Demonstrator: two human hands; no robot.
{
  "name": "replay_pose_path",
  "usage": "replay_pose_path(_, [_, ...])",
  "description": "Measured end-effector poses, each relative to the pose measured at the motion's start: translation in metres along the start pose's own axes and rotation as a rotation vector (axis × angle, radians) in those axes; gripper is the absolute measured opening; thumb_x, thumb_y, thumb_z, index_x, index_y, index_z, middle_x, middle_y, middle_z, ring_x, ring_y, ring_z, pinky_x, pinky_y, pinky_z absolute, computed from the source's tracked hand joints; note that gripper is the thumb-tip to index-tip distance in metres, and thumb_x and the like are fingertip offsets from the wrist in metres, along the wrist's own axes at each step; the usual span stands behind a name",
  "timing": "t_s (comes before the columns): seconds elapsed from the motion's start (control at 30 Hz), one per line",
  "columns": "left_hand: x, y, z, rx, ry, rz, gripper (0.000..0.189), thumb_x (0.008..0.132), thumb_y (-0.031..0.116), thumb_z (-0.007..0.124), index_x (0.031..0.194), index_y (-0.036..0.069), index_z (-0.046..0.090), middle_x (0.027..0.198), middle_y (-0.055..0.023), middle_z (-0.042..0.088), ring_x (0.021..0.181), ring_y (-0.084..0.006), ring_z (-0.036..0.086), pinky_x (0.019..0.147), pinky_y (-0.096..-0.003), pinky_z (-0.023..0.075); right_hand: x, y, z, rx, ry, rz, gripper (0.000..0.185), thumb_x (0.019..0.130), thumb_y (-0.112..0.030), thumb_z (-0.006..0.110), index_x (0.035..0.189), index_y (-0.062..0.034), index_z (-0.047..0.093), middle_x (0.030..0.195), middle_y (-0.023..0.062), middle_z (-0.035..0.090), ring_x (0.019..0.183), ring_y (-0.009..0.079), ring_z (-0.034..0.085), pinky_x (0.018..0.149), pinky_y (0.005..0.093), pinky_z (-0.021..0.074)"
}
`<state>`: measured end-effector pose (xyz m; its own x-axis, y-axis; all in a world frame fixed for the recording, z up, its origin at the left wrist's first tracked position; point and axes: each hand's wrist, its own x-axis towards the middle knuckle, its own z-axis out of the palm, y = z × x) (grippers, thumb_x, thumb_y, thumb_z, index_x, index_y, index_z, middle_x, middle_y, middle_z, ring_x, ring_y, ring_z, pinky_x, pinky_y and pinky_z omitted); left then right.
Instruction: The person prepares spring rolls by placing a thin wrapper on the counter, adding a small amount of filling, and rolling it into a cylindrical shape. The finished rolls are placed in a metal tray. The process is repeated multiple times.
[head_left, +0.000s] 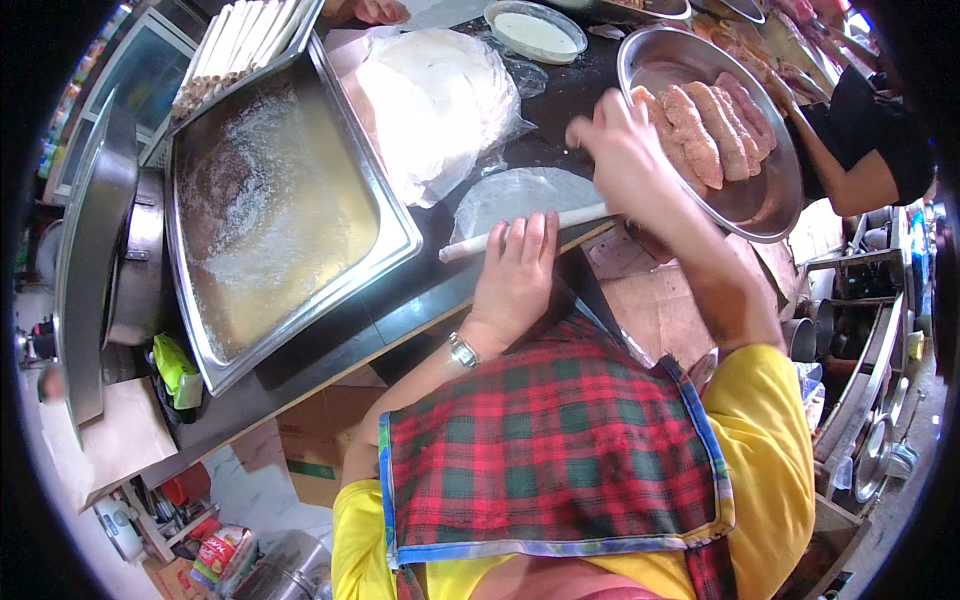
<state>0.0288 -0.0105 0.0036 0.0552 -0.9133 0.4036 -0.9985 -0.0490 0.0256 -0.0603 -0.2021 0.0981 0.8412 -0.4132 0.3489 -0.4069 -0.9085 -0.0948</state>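
Note:
My left hand (517, 274) rests with its fingers over a long, thin, pale roll (574, 217) at the table's front edge. Raised above the roll's right end, my right hand (619, 142) is blurred; its fingers look partly spread, and whether they hold something cannot be told. Behind the roll a round translucent wrapper sheet (525, 195) lies flat on the dark table. A stack of such round sheets (442, 105) sits on plastic farther back. At the right, a steel bowl (787, 202) holds several long portions of seasoned ground meat (694, 135).
A floured steel tray (281, 225) stands at left, with a tray of finished pale rolls (240, 37) beyond it. A plastic tub of white paste (532, 34) stands at the back. Another person's arm (840, 172) is at right; another hand (381, 10) shows at the top.

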Motion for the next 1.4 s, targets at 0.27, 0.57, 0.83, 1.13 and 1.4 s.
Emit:
replay_pose_path(0.27, [-0.001, 0.0, -0.004, 0.021, -0.041, 0.012, 0.064, 0.091, 0.021, 0.053, 0.148, -0.006, 0.043, 0.136, -0.0171, 0.049, 0.127, -0.0303, 0.047, 0.114, -0.0482, 0.0345, -0.058, -0.035, -0.001, -0.269, -0.374, 0.19, 0.045, 0.088, -0.011, 0.059, 0.132, -0.0119, 0.066, 0.119, 0.0165, 0.052, 0.109, 0.0358, 0.052, 0.091, 0.0463, 0.0466])
replay_pose_path(0.57, [-0.001, 0.0, -0.001, 0.021, -0.026, 0.005, 0.073, 0.083, 0.023, 0.066, 0.148, -0.003, 0.045, 0.136, -0.015, 0.048, 0.128, -0.0292, 0.047, 0.115, -0.047, 0.0342, -0.052, -0.045, 0.015, -0.295, -0.285, 0.108, 0.04, 0.089, -0.016, 0.058, 0.127, -0.0084, 0.067, 0.12, 0.0129, 0.054, 0.109, 0.0323, 0.052, 0.09, 0.0435, 0.0457])
replay_pose_path(0.83, [0.0, 0.0, -0.002, -0.017, -0.035, -0.003, 0.071, 0.084, 0.021, 0.065, 0.147, -0.003, 0.045, 0.136, -0.0161, 0.049, 0.128, -0.031, 0.048, 0.114, -0.0481, 0.0345, -0.039, -0.055, 0.009, -0.175, -0.242, 0.083, 0.033, 0.088, -0.022, 0.063, 0.119, -0.0128, 0.072, 0.126, 0.0136, 0.053, 0.114, 0.0336, 0.051, 0.093, 0.0443, 0.0447])
replay_pose_path(1.13, [0.0, 0.001, -0.005, -0.024, -0.046, -0.008, 0.068, 0.084, 0.019, 0.065, 0.145, -0.004, 0.048, 0.137, -0.0171, 0.049, 0.128, -0.0321, 0.049, 0.114, -0.0489, 0.0346, -0.042, -0.046, 0.013, -0.196, -0.294, 0.081, 0.032, 0.084, -0.019, 0.065, 0.114, -0.0082, 0.073, 0.126, 0.0157, 0.054, 0.114, 0.035, 0.05, 0.093, 0.0448, 0.0442])
replay_pose_path(1.4, [0.001, 0.0, -0.005, -0.029, -0.046, -0.007, 0.07, 0.082, 0.019, 0.066, 0.146, -0.003, 0.047, 0.135, -0.0165, 0.049, 0.127, -0.0322, 0.048, 0.114, -0.0489, 0.0351, -0.04, -0.041, 0.018, -0.216, -0.25, 0.091, 0.039, 0.085, -0.017, 0.063, 0.123, -0.0101, 0.07, 0.124, 0.015, 0.054, 0.114, 0.0345, 0.05, 0.093, 0.0446, 0.0449])
